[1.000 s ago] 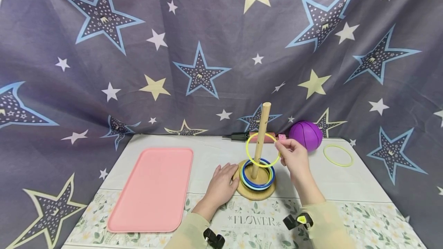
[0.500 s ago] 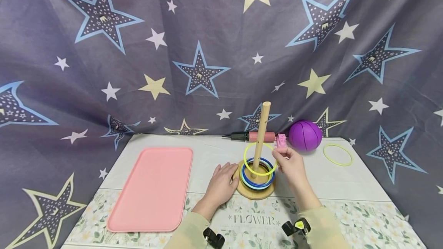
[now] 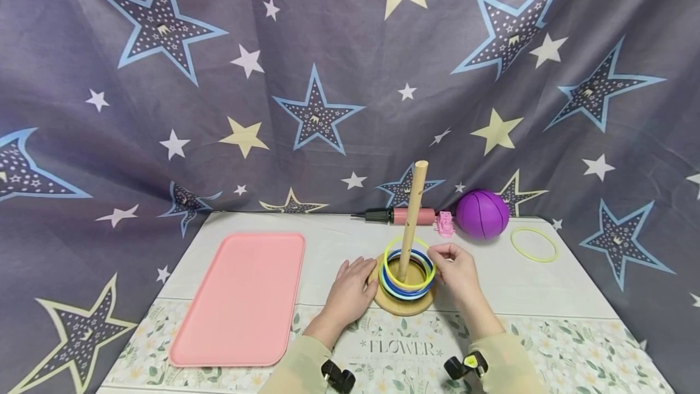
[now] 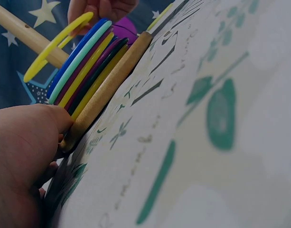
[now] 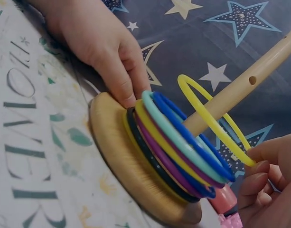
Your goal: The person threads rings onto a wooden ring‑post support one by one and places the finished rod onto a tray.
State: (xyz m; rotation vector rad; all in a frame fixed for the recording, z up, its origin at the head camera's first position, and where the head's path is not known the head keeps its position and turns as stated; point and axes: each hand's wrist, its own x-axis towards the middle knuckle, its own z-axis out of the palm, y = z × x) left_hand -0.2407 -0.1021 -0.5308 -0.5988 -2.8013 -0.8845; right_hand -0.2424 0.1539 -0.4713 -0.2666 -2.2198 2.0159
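Observation:
A wooden ring-toss stand has a tall peg rising from a round base. Several rings in blue, turquoise, purple, yellow and black lie stacked around the foot of the peg. Thumb and fingers of my right hand pinch a yellow ring by its right side. This ring encircles the peg, tilted, just above the dark blue top ring. My left hand rests on the left edge of the base with fingers extended, its thumb close beside the stack in the left wrist view.
Another yellow ring lies on the table at the back right. Behind the stand are a red and black hand pump, a small pink toy and a purple ball. A pink tray lies left. A starry curtain hangs behind.
My right hand has lowered the yellow ring along the peg, from about halfway up to just over the stack. The left hand has stayed on the base.

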